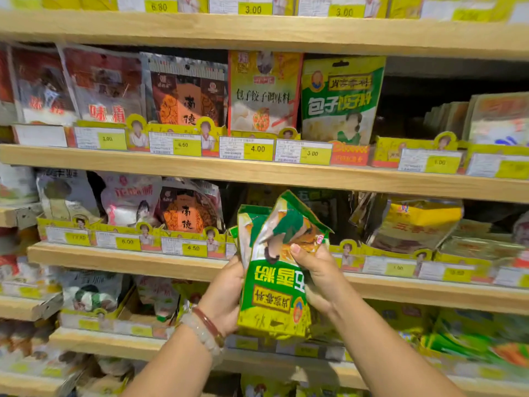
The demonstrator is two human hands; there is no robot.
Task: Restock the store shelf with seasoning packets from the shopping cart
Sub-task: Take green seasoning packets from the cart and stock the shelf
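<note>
1. Both hands, left hand and right hand, grip a stack of green seasoning packets (upside down) before the shelf.
2. Placing them remains; the cart is unseen.

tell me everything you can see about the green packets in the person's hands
The green packets are a small stack of glossy foil-like pouches, green and yellow with white characters, held upside down, print inverted. At least two show: their upper ends fan apart and look crumpled. The left hand grips the stack's left edge; the right hand holds the right side, thumb pressed on the front. They are held in front of the wooden shelf, at the level of its price tags.
</note>
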